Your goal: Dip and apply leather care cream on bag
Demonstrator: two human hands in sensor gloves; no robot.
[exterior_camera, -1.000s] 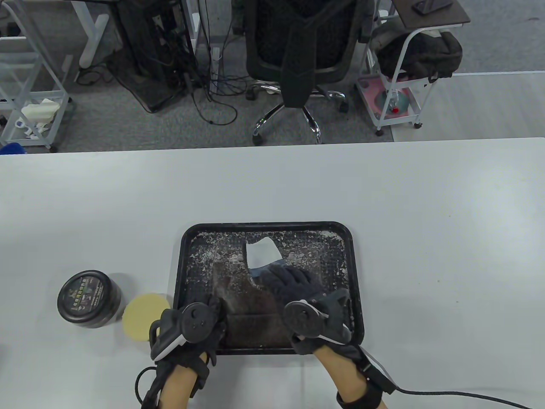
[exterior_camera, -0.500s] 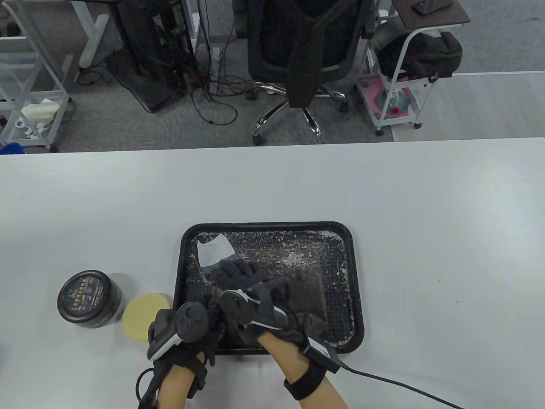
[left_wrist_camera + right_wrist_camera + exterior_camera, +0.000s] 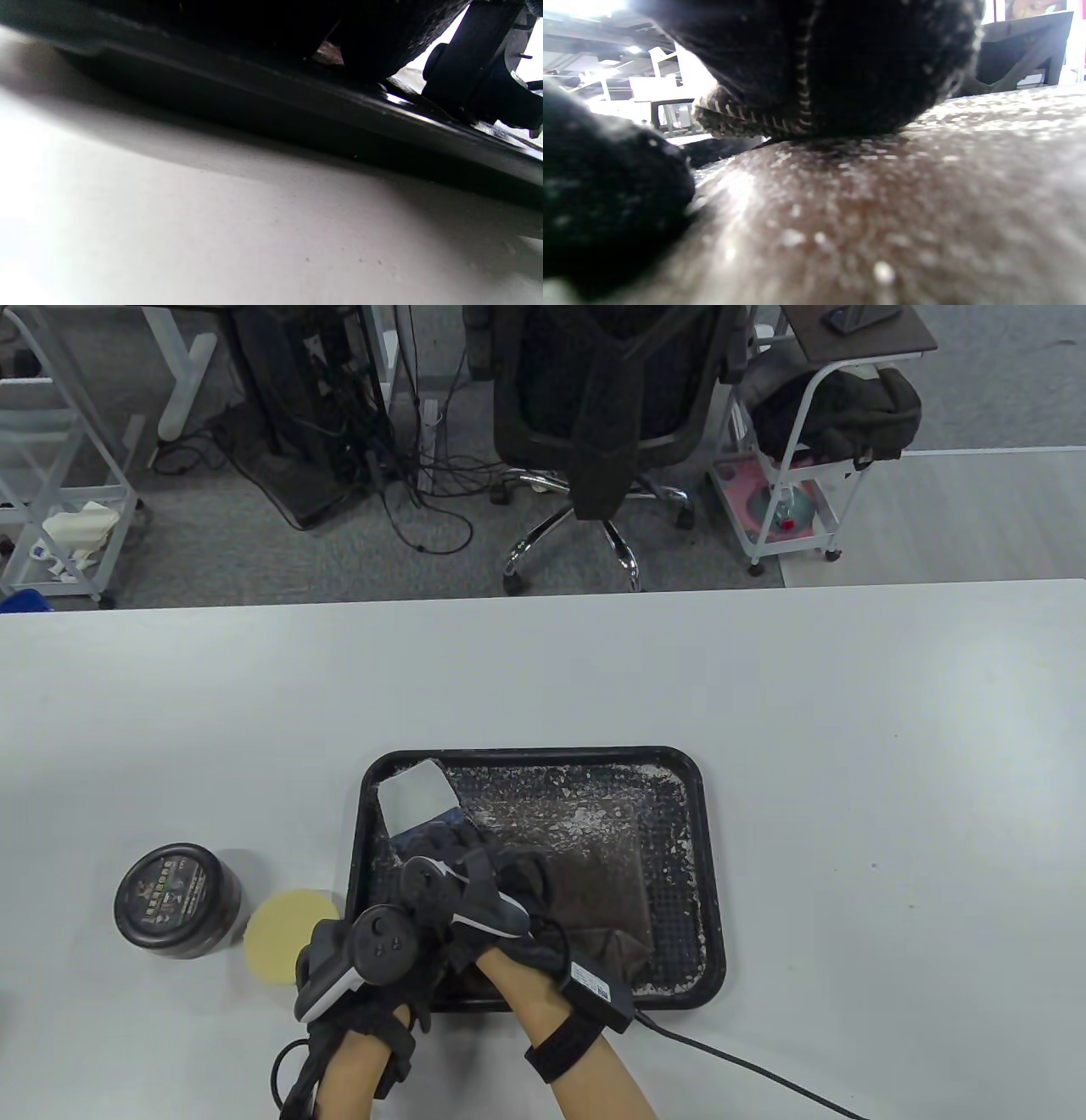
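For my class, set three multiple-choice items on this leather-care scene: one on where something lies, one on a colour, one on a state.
1. Where is the cream jar?
A. On the table, left of the tray
B. Inside the tray
C. On the chair

2. What colour is the round sponge beside the jar?
A. Red
B. Pale yellow
C. Green

3. What is the right hand doing?
A. Resting on the bare table
B. Lifting the jar
C. Pressing a white cloth onto the bag in the tray

Answers: 1 A, the jar stands clear of the black tray on its left; 2 B, the sponge is pale yellow; 3 C, the white cloth shows past its fingers on the brown bag.
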